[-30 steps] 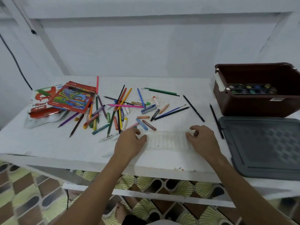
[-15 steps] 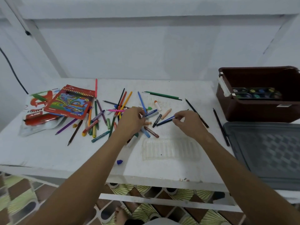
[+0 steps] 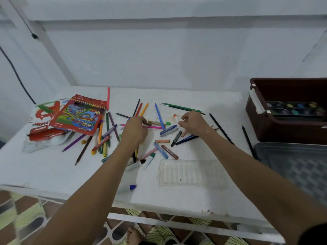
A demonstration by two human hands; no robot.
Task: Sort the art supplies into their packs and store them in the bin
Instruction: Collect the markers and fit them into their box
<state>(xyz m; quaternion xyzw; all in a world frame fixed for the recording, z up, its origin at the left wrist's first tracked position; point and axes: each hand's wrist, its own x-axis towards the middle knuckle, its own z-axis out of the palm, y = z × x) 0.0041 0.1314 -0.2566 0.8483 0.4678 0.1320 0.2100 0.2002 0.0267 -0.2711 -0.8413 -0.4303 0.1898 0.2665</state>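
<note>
Lying near the counter's [image 3: 53, 174] left edge, a plastic pouch [image 3: 40, 131] is overlapped by a red pencil box [image 3: 79, 114]. Loose pencils and crayons [image 3: 106, 138] are scattered beside them across the middle of the counter. The left hand [image 3: 135, 130] is held over this scatter with fingers curled; something thin appears to be pinched at the fingertips by a pink pencil [image 3: 154, 127], though what is gripped cannot be told. A blue crayon stub [image 3: 132, 187] lies alone toward the front edge. A clear tray [image 3: 191, 173] is set flat near the front edge, between the two forearms. The right hand [image 3: 193, 122] is held above the counter with fingers loosely curled, just beside a white crayon with an orange tip [image 3: 175, 117]; whether anything is held cannot be told. Green pencils [image 3: 182, 108] lie toward the back edge, and black pencils [image 3: 221, 128] lie to the right of the hand. At the right edge a brown bin [image 3: 283, 135] stands with a paint set [image 3: 293, 108] inside, and a grey lid [image 3: 292, 167] lies flat in front of it.
</note>
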